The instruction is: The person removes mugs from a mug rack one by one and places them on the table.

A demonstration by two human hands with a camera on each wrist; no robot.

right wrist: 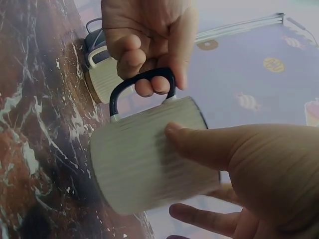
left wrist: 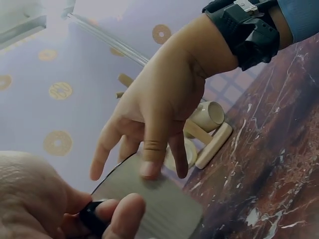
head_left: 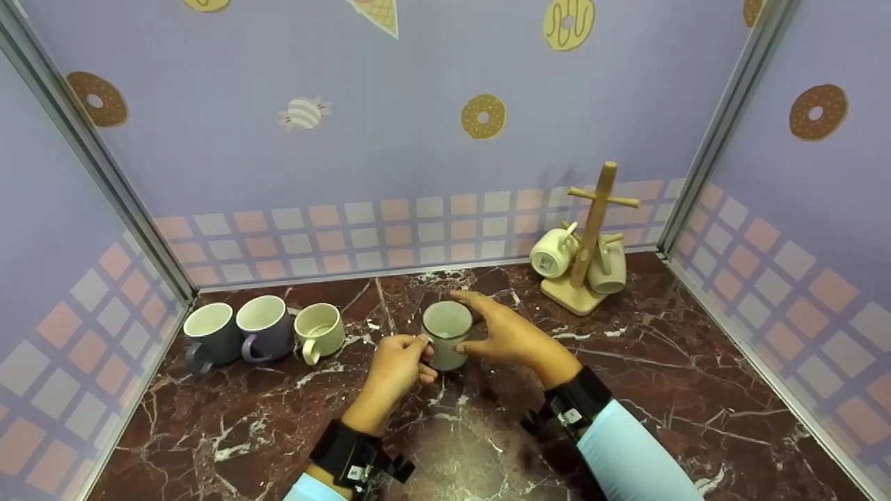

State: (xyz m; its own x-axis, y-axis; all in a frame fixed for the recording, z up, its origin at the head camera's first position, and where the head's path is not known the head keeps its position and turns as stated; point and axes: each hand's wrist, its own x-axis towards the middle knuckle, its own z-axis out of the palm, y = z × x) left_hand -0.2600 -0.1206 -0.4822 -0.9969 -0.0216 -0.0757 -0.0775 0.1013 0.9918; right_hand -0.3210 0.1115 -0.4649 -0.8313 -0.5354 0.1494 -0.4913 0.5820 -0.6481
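Note:
A pale grey-green ribbed mug (head_left: 449, 320) with a dark rim is between both hands over the dark marble tabletop. My left hand (head_left: 395, 365) grips its black handle (right wrist: 116, 95), with fingertips through the loop in the right wrist view. On the other side, my right hand (head_left: 511, 337) has its thumb against the mug's wall. The right hand's other fingers are spread and fairly straight, reaching past the mug's far side. In the left wrist view, the right hand (left wrist: 159, 94) comes down over the tilted mug (left wrist: 167, 204).
At the left stand a dark grey mug (head_left: 219, 344), a purple-grey mug (head_left: 273, 337) and a cream ribbed mug (head_left: 330, 335). A wooden mug rack (head_left: 592, 243) at the back right bears a cream mug (head_left: 552, 252) and a beige mug (head_left: 608, 278). Patterned walls enclose the tabletop.

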